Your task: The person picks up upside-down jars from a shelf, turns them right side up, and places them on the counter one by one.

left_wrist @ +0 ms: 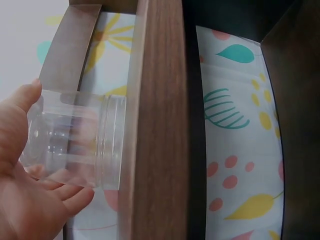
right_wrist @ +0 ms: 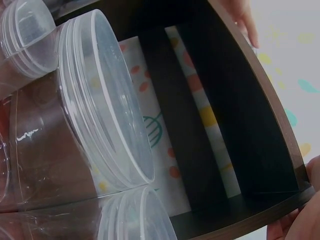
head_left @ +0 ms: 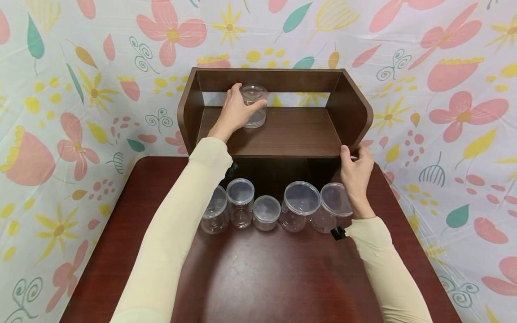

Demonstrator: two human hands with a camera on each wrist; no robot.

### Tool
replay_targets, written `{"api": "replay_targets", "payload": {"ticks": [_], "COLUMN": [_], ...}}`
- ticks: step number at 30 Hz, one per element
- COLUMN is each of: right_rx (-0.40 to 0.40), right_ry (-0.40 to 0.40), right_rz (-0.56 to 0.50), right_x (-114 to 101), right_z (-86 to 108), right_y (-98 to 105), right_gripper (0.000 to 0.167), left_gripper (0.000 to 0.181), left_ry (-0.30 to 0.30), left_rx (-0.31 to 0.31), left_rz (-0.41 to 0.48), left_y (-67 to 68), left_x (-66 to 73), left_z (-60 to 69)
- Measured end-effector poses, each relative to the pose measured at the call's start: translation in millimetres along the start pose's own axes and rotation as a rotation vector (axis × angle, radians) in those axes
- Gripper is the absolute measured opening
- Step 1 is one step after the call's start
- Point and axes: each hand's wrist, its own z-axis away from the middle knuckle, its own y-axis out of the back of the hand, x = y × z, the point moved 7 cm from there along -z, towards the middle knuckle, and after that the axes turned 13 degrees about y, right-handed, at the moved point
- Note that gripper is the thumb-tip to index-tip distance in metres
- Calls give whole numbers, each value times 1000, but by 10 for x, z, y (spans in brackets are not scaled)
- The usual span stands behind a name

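Note:
My left hand (head_left: 236, 110) grips a clear plastic jar (head_left: 255, 117) on the left part of the brown wooden shelf (head_left: 299, 130). In the left wrist view, thumb and fingers curl round the jar (left_wrist: 75, 140), and its ringed, wider end faces the shelf board (left_wrist: 160, 125). The jar appears to stand upside down, touching or very near the board; I cannot tell which. At the shelf's front right corner my right hand (head_left: 357, 177) holds the edge, also visible at the lower right of the right wrist view.
Several clear jars with translucent lids stand in a row before the shelf, among them a short jar (head_left: 266, 213) and a wide jar (head_left: 300, 202). They stand on a dark red table (head_left: 262, 278). Behind hangs a flower-patterned cloth (head_left: 121, 89).

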Motion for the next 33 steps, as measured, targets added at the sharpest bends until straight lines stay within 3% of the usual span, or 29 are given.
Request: {"api": "replay_targets", "payload": {"ticks": [7,16,21,28,33], "right_rx": [-6,-4,1,4,5], "right_ry": [1,-11,-14,-14,-15], "right_rz": [22,20,13,12,18], "right_x": [0,11,13,-2,-16], "right_z": [0,5,6,3,1], "right_y": [0,6,7,0,7], "right_gripper": [23,23,23,21,24], "left_gripper": [101,104,100,93,86], "left_ry": [9,-1,-4,-55,-75], "left_rx": [-62,-101,-91,-166,-163], "left_rz": [91,113,168,317,378], "left_y": [-16,23,75,160,242], "left_x": [-11,-18,-62,-188,-238], "left_z": [63,251,385,644,795]}}
